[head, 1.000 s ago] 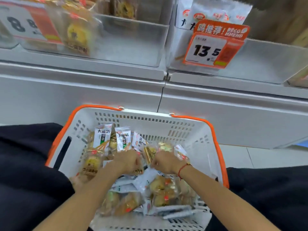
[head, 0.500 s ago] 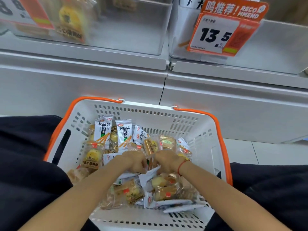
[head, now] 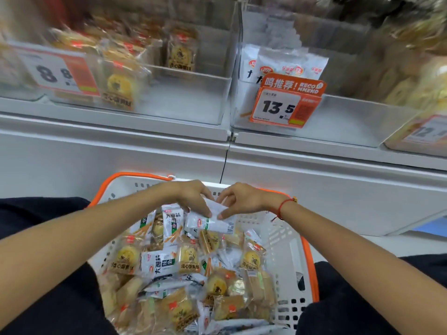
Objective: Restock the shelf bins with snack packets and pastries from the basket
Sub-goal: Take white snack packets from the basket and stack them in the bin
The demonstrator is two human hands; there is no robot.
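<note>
in the head view, both hands are meeting over the far edge of the white basket with its orange rim, holding one white snack packet between them, raised just above the pile. the left hand is gripping the packet's left part, its fingers curled down over the wrapper; the right hand is pinching the packet's right part, its fingers bent onto the wrapper, with a red string bracelet sitting on the wrist. below the hands, the basket is lying heaped with more white packets and clear-wrapped round yellow pastries, filling it from the near edge to the middle. the basket is sitting between the person's dark-clothed legs. beyond it, on the shelf, clear bins are standing side by side: the left bin is holding a few wrapped pastries toward its left and back, behind a price tag reading 8.8; the right bin is holding white packets along its back left corner, with an orange 13.5 price tag hanging on its front wall.
</note>
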